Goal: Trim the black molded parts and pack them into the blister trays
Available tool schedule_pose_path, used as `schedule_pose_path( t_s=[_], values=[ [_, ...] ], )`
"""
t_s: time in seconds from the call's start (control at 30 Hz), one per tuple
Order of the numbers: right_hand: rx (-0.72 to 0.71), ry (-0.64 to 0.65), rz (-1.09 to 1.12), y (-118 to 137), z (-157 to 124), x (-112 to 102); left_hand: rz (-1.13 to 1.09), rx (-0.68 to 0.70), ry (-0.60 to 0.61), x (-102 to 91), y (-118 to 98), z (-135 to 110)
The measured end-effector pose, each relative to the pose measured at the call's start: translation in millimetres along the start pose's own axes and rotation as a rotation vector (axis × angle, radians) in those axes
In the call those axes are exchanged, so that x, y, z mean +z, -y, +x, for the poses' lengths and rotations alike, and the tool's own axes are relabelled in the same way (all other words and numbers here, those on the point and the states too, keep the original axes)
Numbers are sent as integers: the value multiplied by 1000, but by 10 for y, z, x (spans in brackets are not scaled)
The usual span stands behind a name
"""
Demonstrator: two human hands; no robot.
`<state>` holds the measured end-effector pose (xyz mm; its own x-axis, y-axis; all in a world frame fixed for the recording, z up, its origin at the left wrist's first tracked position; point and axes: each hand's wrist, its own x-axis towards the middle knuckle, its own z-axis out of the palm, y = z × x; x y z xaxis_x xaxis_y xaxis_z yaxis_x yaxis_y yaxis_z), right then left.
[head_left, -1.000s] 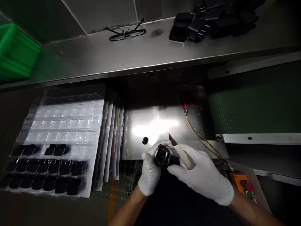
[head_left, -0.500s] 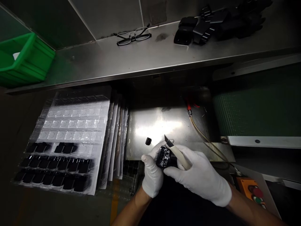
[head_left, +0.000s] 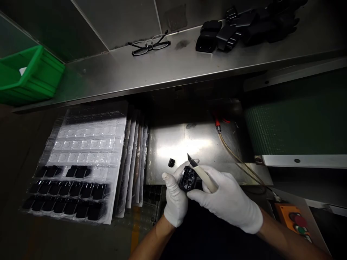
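Observation:
My left hand (head_left: pixel 175 199), in a white glove, grips a black moulded plastic part (head_left: pixel 187 178) with several round holes in its face. My right hand (head_left: pixel 225 198), also gloved, holds a craft knife (head_left: pixel 206 179) with a cream handle. Its bare blade points up and left, just beside the top of the black part. The two hands nearly touch around the part. A small black plastic piece (head_left: pixel 171 163) lies on the steel plate (head_left: pixel 173 144), a little above my left hand and apart from it.
Left of the plate lie a clear blister tray (head_left: pixel 86 144) holding black parts and a stack of trays (head_left: pixel 132 162). A steel shelf (head_left: pixel 108 68) above carries glasses (head_left: pixel 150 47), black parts (head_left: pixel 225 36) and a green bin (head_left: pixel 29 74). A green belt (head_left: pixel 295 119) runs right.
The black part has turned in my left hand, showing its holed face. The knife blade now stands more upright beside it. The whole view has shifted slightly.

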<state>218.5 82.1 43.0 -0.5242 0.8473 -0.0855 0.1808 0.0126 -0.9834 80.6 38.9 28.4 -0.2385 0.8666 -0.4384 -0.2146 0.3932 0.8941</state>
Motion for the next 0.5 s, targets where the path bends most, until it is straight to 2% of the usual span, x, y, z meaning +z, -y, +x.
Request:
schedule_pose_path(
  t_s=[0.23,0.5],
  values=[
    [85,-1,-11,-8,-11,24,12,-19,-24,6,-18,-23],
    [41,-15,-65,0,-13,29,14,-70,-28,-4,-27,-28]
  ],
)
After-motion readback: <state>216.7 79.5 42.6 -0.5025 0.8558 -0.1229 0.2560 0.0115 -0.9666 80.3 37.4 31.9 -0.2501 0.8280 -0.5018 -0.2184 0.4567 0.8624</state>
